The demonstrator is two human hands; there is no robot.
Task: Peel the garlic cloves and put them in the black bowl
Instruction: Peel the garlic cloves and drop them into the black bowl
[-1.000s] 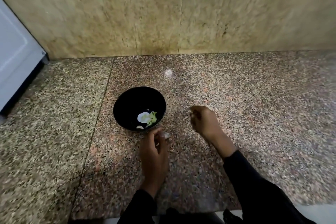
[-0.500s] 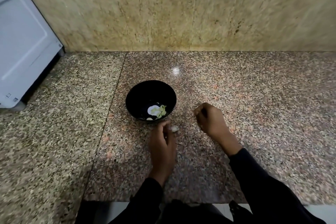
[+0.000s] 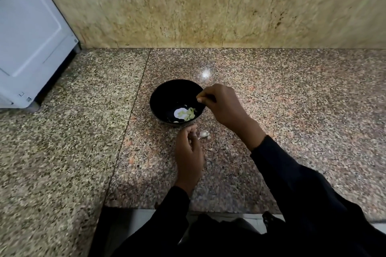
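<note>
At frame centre, a black bowl [image 3: 165, 98] with pale peeled cloves [image 3: 187, 113] is set on the speckled counter [image 3: 292, 100]. The right hand [image 3: 223, 106] is held curled over its right rim; the left hand [image 3: 189, 152] is curled just beside a garlic clove [image 3: 203, 134].

Open granite counter [image 3: 292, 110] right of black bowl [image 3: 165, 98]; white appliance [image 3: 31, 37] blocks far left.

Speckled granite worktop [image 3: 292, 110], two slabs w/ a seam left of centre; left slab greyer, right pinker. Black bowl [image 3: 158, 98] sits on the right slab near the seam, pale peeled bits inside. Unpeeled clove [image 3: 203, 134] lies on worktop just in front of bowl, scrap of skin [image 3: 210, 149] nearby. White appliance [image 3: 31, 37] stands at far left.
</note>
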